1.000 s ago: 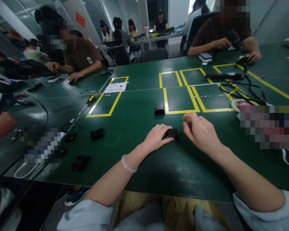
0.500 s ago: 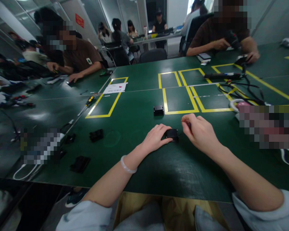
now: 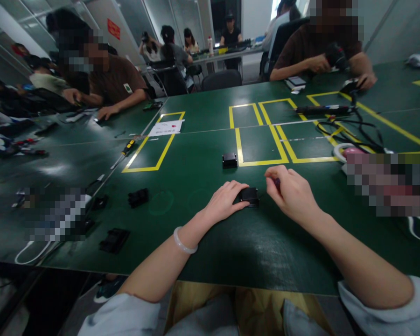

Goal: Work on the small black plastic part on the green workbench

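On the green table a small black block-shaped part lies in front of me. My left hand grips it from the left, thumb on the near side and fingers on the far side. Just right of the part, my right hand is closed in a pinch around a thin dark tool; most of it is hidden by the fingers, and its kind cannot be made out. A similar black part stands farther off, beside a yellow tape outline.
Several black parts, among them a clip-like piece, lie to the left. A yellow-and-black screwdriver rests near a paper sheet. Cables and a power tool spread at the right. Co-workers sit across the table.
Both hands stay almost in place around the black part. The right hand shows slightly more of the dark thing between its fingers. The view has shifted a little.
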Demonstrator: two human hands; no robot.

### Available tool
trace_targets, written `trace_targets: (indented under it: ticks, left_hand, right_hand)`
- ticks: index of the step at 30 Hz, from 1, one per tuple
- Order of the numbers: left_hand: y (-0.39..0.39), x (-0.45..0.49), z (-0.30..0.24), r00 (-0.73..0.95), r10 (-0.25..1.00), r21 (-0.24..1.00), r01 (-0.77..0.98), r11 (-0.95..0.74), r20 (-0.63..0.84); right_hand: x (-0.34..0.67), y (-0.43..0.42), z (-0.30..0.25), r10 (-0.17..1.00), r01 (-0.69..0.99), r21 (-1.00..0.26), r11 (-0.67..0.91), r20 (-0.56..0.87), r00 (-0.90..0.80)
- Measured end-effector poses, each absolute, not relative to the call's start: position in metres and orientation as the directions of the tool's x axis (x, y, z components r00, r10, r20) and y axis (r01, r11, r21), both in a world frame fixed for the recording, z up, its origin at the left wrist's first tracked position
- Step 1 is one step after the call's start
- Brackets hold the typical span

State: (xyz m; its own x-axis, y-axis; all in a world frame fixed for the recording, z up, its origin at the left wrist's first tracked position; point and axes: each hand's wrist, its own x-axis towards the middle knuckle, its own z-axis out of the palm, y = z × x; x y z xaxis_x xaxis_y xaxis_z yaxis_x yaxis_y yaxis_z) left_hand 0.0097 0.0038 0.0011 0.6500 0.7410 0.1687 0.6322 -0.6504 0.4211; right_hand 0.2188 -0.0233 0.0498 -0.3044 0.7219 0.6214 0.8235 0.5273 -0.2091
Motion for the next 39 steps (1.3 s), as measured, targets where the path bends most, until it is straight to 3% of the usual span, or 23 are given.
trace_targets:
  ticks: [17,31,39]
  left_hand:
    - [0.004,0.009,0.001,0.648,0.745,0.43,0.633,-0.644,0.16]
    - [0.004,0.007,0.005,0.645,0.747,0.435,0.633,-0.64,0.161]
    - [-0.006,-0.013,0.045,0.604,0.775,0.385,0.681,-0.623,0.187]
  right_hand:
    - [0.218,-0.025,0.05,0.729,0.804,-0.242,0.543,0.612,-0.308]
    - [0.218,-0.023,0.049,0.71,0.815,-0.191,0.546,0.623,-0.329]
    - [0.22,-0.023,0.052,0.714,0.81,-0.176,0.559,0.598,-0.363]
